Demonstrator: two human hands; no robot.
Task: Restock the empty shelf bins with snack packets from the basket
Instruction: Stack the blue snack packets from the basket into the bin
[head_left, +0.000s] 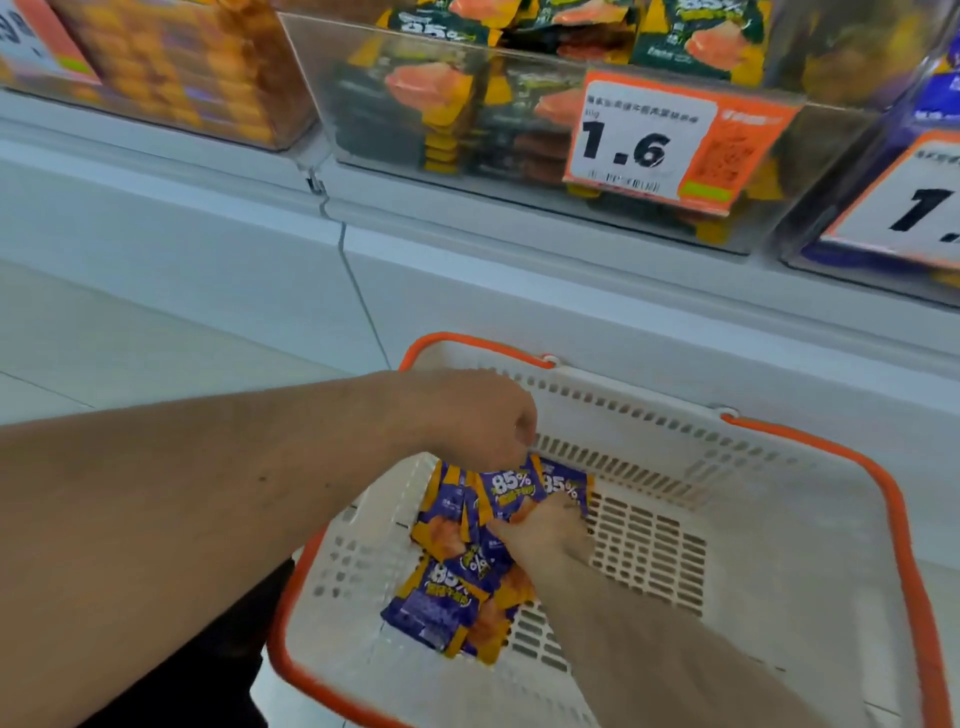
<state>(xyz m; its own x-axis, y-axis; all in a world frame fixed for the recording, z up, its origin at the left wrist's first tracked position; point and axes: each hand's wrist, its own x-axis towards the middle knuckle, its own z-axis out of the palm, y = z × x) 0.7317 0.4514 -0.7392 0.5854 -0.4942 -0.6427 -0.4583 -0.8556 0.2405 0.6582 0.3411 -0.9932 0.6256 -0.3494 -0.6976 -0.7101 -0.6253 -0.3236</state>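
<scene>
Fingers (519, 436) of left hand (467, 415) and right hand (545, 535) are curling, pinching glossy purple-and-orange foil snack packets (441, 597) inside white slotted plastic basket (727, 467).

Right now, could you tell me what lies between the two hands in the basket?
In the head view, purple snack packets lie between the left hand and right hand.

Single head-worn wide-angle view, looking forward and steeply down, tilted so the shelf edge (467, 208) runs diagonally. Close range: both forearms enter from the bottom and left edges, the hands meet mid-frame over the basket (779, 519) on the floor. Upper frame catches the shelf bins (415, 93) and a price tag (670, 140) from just below, strong edge distortion, slight motion blur
</scene>
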